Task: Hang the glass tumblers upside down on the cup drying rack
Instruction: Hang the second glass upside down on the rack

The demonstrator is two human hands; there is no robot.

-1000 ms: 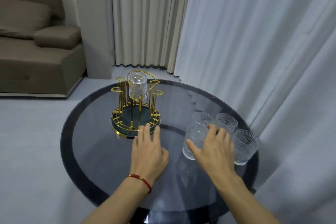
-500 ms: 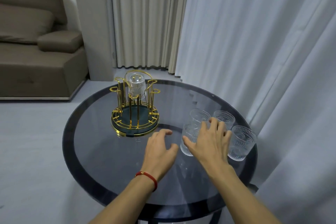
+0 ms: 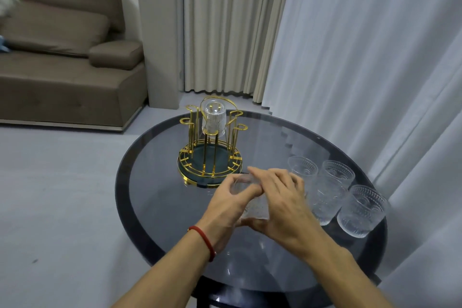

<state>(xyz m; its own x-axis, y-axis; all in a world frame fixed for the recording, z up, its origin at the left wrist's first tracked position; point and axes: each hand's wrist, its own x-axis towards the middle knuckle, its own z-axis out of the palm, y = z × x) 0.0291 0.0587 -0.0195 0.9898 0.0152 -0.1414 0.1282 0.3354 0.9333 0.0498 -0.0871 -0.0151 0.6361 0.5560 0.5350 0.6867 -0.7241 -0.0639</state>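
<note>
held tumbler between both hands, above desk, just in front of rack | left hand and right hand clasp it (mostly covered, orientation unclear) | three tumblers upright at right | one tumbler inverted on rack

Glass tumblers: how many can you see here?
5. One clear ribbed glass tumbler hangs upside down on the gold wire rack; one is held between both hands; three stand at the table's right.
</note>
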